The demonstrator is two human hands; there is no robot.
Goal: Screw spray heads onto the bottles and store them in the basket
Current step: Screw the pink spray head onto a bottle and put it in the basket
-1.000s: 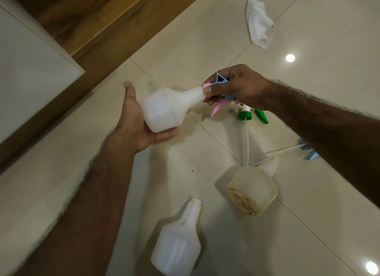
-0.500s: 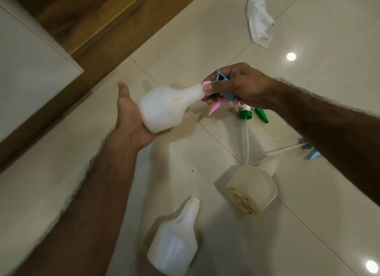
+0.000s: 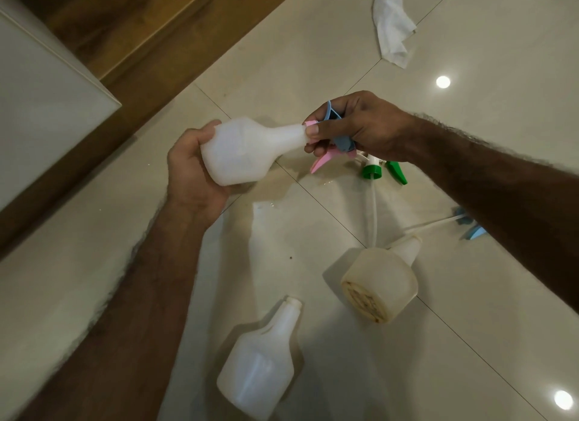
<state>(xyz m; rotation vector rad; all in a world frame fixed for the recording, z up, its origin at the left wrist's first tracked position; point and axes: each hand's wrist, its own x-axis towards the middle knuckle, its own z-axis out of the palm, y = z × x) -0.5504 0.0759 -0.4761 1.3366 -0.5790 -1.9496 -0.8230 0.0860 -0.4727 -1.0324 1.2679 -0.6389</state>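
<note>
Since a second ago the left hand [image 3: 191, 182] has closed from a flat palm to curled fingers round the bottle [image 3: 244, 151]. The right hand [image 3: 360, 126] pinches the spray head [image 3: 343, 143] by its collar, between thumb and fingertips at the neck. The bottle looks light, smooth and squashy, so it is best held firmly at the wide body.

The glossy beige tiled floor [image 3: 501, 342] is carrying the loose parts. A white bottle [image 3: 257, 367] is lying on its side nearest the camera, and a yellowed bottle [image 3: 380, 282] is lying just beyond it, base toward the viewer. A green spray head [image 3: 372, 169] is resting farther off, its dip tube reaching toward the yellowed bottle's neck. What looks like a blue spray head [image 3: 470, 231] is lying half hidden at the right. A crumpled white cloth [image 3: 393, 28] is lying well apart, at the far side.
</note>
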